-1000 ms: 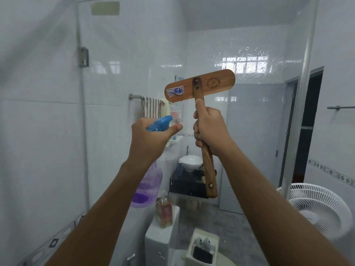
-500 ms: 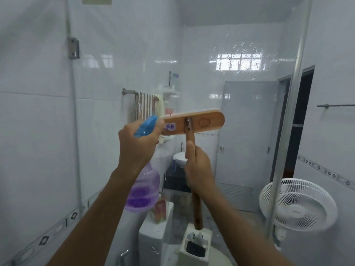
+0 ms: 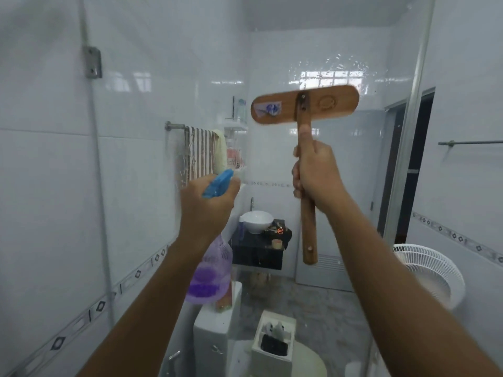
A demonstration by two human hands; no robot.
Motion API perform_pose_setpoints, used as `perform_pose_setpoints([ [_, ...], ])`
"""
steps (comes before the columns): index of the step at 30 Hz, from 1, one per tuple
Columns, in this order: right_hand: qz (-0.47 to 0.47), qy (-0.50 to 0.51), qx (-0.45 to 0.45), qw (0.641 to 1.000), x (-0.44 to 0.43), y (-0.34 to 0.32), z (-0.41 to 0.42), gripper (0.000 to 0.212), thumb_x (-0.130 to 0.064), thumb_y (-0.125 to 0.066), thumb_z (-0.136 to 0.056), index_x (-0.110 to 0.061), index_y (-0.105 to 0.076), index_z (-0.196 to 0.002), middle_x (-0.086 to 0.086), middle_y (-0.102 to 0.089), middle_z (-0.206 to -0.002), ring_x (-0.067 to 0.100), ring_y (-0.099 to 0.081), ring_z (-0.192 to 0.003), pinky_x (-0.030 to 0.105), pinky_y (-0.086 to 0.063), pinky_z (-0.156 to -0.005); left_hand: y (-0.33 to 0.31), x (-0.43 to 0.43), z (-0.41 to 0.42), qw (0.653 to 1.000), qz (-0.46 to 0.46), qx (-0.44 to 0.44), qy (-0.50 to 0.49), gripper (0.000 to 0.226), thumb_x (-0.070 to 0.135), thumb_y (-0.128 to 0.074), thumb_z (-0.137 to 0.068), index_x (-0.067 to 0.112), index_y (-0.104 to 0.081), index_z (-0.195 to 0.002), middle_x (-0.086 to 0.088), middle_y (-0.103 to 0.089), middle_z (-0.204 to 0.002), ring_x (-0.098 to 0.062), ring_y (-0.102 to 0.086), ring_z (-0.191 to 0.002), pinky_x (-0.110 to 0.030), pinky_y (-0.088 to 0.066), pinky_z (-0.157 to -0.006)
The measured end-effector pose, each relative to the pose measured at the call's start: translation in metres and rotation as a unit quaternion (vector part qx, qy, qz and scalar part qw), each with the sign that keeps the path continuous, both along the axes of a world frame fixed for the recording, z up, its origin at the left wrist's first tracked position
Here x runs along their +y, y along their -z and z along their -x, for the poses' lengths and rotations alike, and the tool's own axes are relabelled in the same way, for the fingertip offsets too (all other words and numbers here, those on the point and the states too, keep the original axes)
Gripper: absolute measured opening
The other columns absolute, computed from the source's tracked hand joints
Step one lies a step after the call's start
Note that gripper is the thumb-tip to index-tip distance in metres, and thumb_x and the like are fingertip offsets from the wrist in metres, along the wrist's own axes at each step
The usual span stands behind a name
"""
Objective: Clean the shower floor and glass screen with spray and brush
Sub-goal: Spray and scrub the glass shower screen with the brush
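The right hand is clenched around the handle of a long wooden brush, thumb laid straight up the handle toward the head. The handle runs down out of the bottom of the fist; above the thumb sits the flat, oblong wooden brush head, set crosswise, its back facing the camera and bearing a small blue-and-white sticker on its left half. The head is held up against the clear glass shower screen, which carries water droplets around it.

The left hand grasps the neck of a translucent purple spray bottle, its fingers curled round the blue trigger nozzle, which points up and forward from the fist. The bottle body hangs below the hand, lower than the brush head and to its left. Beyond the glass are a striped towel on a rail, a white basin and a white fan.
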State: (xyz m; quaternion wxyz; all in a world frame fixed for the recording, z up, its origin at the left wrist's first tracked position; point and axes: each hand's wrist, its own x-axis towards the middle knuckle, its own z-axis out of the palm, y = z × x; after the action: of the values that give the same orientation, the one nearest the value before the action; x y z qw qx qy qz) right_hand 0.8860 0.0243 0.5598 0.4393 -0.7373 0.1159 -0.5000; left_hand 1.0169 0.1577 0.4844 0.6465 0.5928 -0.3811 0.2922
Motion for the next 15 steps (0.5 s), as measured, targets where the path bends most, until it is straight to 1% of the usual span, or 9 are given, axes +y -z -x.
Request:
perform_pose_setpoints([
  [3,-0.002,0.041,0.04,0.998,-0.001,0.086,0.003,0.051,-0.06,-0.028,-0.102,-0.019,-0.05,-0.081,0.003,-0.047,-0.065,0.016,-0.047,-0.055,0.033,-0.046,-0.056,0.008,-0.005,0.011,1.0,-0.007,0.0,0.017,0.022,0.036,-0.07,-0.09,0.018,-0.06,-0.098,0.005,-0.067,-0.089,-0.02,-0.07,-0.076,-0.028,-0.06,-0.074],
  [5,-0.021,0.053,0.074,0.996,0.002,0.134,0.011,0.044,-0.059,-0.028,-0.1,-0.026,-0.052,-0.084,-0.004,-0.052,-0.068,0.011,-0.052,-0.061,0.028,-0.046,-0.06,0.019,-0.009,0.018,0.999,-0.02,0.011,0.032,0.019,0.034,-0.07,-0.091,0.02,-0.059,-0.098,0.012,-0.063,-0.082,-0.018,-0.069,-0.071,-0.022,-0.059,-0.069],
  [7,-0.025,0.063,0.096,0.993,0.0,0.149,0.022,0.039,-0.055,-0.029,-0.102,-0.029,-0.053,-0.087,-0.009,-0.054,-0.071,0.006,-0.054,-0.065,0.021,-0.045,-0.06,0.032,-0.012,0.027,0.997,-0.044,0.028,0.056,0.017,0.031,-0.071,-0.091,0.019,-0.061,-0.095,0.013,-0.063,-0.076,-0.015,-0.069,-0.068,-0.018,-0.059,-0.061],
  [8,-0.014,0.069,0.1,0.992,-0.005,0.144,0.025,0.039,-0.055,-0.029,-0.102,-0.028,-0.053,-0.087,-0.008,-0.054,-0.071,0.006,-0.055,-0.064,0.021,-0.046,-0.058,0.038,-0.014,0.031,0.995,-0.058,0.033,0.07,0.016,0.032,-0.072,-0.09,0.02,-0.062,-0.093,0.008,-0.065,-0.075,-0.016,-0.069,-0.068,-0.022,-0.06,-0.061],
  [9,-0.002,0.073,0.098,0.993,-0.011,0.132,0.028,0.042,-0.056,-0.03,-0.103,-0.026,-0.053,-0.086,-0.005,-0.055,-0.07,0.01,-0.055,-0.062,0.026,-0.049,-0.056,0.044,-0.015,0.034,0.993,-0.077,0.041,0.08,0.015,0.034,-0.073,-0.089,0.022,-0.063,-0.089,0.003,-0.066,-0.076,-0.017,-0.069,-0.068,-0.024,-0.06,-0.061],
  [11,0.001,0.076,0.064,0.995,-0.023,0.098,0.037,0.049,-0.058,-0.031,-0.104,-0.019,-0.052,-0.081,0.002,-0.053,-0.066,0.018,-0.053,-0.057,0.039,-0.051,-0.057,0.057,-0.018,0.044,0.988,-0.106,0.057,0.096,0.017,0.036,-0.075,-0.085,0.022,-0.066,-0.087,-0.001,-0.068,-0.076,-0.018,-0.068,-0.067,-0.022,-0.058,-0.059],
  [12,-0.005,0.071,0.041,0.997,-0.029,0.08,0.041,0.051,-0.057,-0.031,-0.104,-0.017,-0.051,-0.08,0.004,-0.05,-0.065,0.02,-0.051,-0.055,0.04,-0.05,-0.056,0.063,-0.019,0.049,0.987,-0.108,0.06,0.105,0.019,0.036,-0.076,-0.084,0.019,-0.067,-0.086,0.0,-0.068,-0.073,-0.018,-0.067,-0.065,-0.022,-0.057,-0.057],
  [14,-0.015,0.054,0.017,0.998,-0.038,0.051,0.051,0.049,-0.055,-0.031,-0.105,-0.015,-0.048,-0.082,0.007,-0.046,-0.066,0.019,-0.046,-0.052,0.035,-0.048,-0.05,0.075,-0.023,0.061,0.988,-0.089,0.058,0.108,0.016,0.03,-0.079,-0.083,0.018,-0.069,-0.081,0.006,-0.066,-0.065,-0.015,-0.065,-0.057,-0.026,-0.057,-0.052],
  [15,-0.015,0.047,0.016,0.999,-0.042,0.044,0.053,0.048,-0.054,-0.031,-0.105,-0.014,-0.048,-0.084,0.008,-0.045,-0.067,0.019,-0.045,-0.051,0.032,-0.047,-0.047,0.079,-0.024,0.066,0.99,-0.074,0.057,0.105,0.015,0.028,-0.081,-0.082,0.02,-0.069,-0.078,0.009,-0.065,-0.061,-0.011,-0.062,-0.052,-0.024,-0.056,-0.05],
])
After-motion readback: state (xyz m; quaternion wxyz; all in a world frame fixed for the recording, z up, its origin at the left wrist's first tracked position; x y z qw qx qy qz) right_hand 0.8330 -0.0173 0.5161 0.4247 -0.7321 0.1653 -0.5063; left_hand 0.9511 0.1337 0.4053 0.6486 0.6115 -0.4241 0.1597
